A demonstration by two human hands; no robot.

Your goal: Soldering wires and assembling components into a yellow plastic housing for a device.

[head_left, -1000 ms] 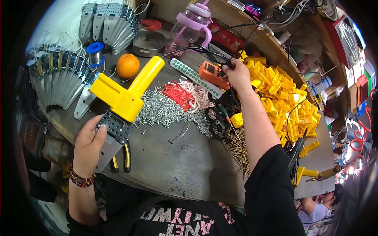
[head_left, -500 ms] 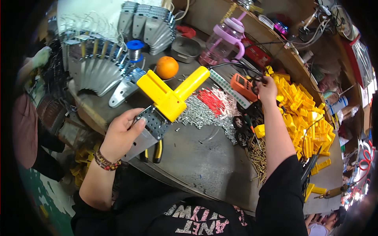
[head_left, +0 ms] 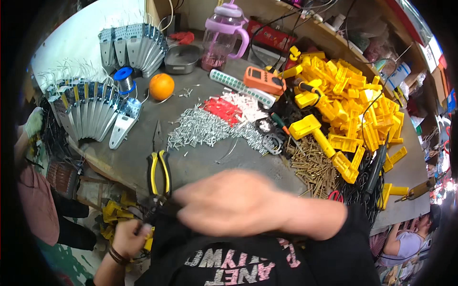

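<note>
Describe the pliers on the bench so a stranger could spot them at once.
Start at the grey workbench and find the heap of small silver screws in its middle. Just below that heap, near the front edge, lie the pliers, jaws pointing away toward the screws. Their black handles edged in yellow set them apart from the bare metal brackets to the left.

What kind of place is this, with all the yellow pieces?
Probably a small workshop where tools get put together. The workbench holds a heap of yellow plastic casings, piles of screws, and pliers.
</note>
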